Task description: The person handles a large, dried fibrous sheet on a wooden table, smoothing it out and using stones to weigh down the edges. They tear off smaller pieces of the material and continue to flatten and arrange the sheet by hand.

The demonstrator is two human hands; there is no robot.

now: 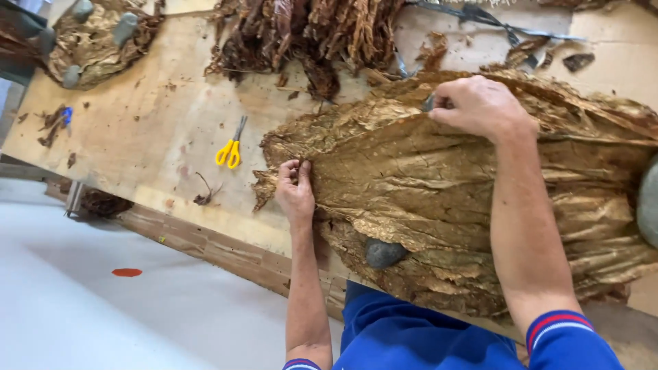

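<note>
A big stack of flattened golden-brown dried leaves [439, 185] lies on the wooden table [157, 123] in front of me. My left hand [295, 192] pinches the top leaf at its left tip, fingers closed on the edge. My right hand [476, 106] grips the same leaf along its far edge, near a grey stone barely showing under the fingers. A grey stone [384, 253] rests on the near edge of the stack, and another grey stone [648, 202] shows at the right border.
Yellow-handled scissors [232, 147] lie left of the stack. A heap of darker crumpled leaves [308, 34] sits at the back. At the far left corner is another leaf pile [96, 41] weighted with several stones. Leaf scraps dot the table; the grey floor [103, 301] lies below its edge.
</note>
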